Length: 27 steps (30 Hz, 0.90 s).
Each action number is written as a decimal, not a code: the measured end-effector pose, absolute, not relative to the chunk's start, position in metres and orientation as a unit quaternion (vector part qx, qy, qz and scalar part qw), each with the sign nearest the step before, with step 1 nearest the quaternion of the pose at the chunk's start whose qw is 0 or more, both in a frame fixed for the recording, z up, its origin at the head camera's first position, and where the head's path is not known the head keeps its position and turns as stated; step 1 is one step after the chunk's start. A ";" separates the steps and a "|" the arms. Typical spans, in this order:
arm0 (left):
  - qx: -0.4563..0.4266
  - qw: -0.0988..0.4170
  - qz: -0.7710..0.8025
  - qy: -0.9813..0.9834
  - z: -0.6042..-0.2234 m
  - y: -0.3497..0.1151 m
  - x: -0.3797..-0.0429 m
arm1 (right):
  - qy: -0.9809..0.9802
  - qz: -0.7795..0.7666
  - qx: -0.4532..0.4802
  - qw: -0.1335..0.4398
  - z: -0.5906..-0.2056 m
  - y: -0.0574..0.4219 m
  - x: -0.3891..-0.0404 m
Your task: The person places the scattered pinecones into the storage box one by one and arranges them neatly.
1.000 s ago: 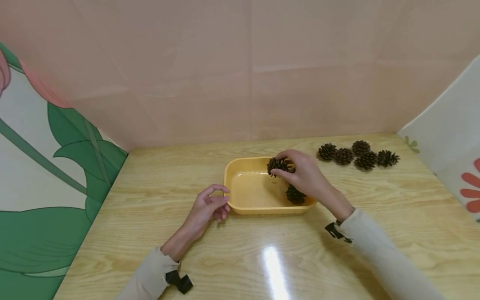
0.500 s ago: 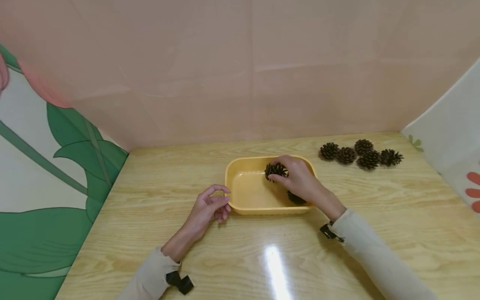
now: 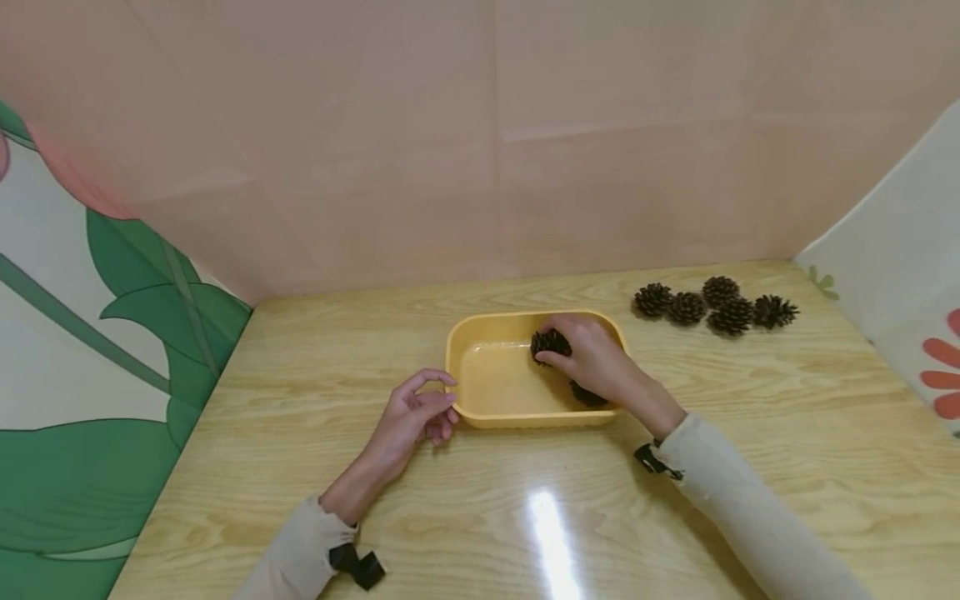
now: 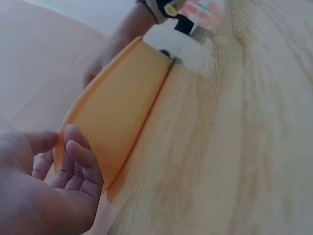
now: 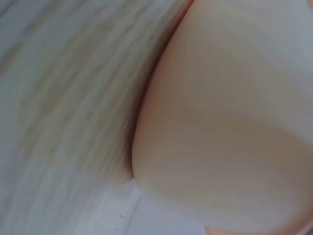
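Note:
A yellow plastic basin (image 3: 495, 421) stands on the wooden table. My left hand (image 3: 411, 417) holds its left end, with thumb and fingertips on either side of the rim; in the left wrist view the left hand (image 4: 54, 186) is at the near end of the basin wall (image 4: 115, 112). Down inside the basin, my right hand (image 3: 592, 354) grips a pine cone (image 3: 550, 346) between thumb and fingers. A second pine cone (image 3: 587, 395) lies in the basin below that hand, partly covered by it. Only the basin's outer wall (image 5: 210, 132) fills the right wrist view, without the fingers.
Several more pine cones (image 3: 727, 317) lie in a cluster on the table (image 3: 360, 333) at the back right, beyond the basin. A pinkish wall (image 3: 375, 167) rises behind the table, with painted panels (image 3: 922, 275) at both sides.
My right hand has lowered the pine cone deeper into the basin, a little to the left, and now covers more of the second cone. The left hand has stayed at the rim.

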<state>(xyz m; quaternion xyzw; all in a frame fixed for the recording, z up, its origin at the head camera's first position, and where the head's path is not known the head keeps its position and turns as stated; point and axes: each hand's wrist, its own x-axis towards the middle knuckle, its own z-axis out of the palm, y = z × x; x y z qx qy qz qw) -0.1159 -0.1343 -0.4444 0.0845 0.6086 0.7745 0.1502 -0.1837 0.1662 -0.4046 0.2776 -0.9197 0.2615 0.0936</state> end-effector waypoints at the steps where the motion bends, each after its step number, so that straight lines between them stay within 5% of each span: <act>1: 0.085 0.151 0.774 0.609 -0.445 -0.134 -0.116 | -0.921 0.258 0.279 0.091 -0.405 0.166 -0.184; 27: 0.091 0.153 0.771 0.612 -0.446 -0.136 -0.116 | -0.914 0.266 0.290 0.094 -0.406 0.165 -0.181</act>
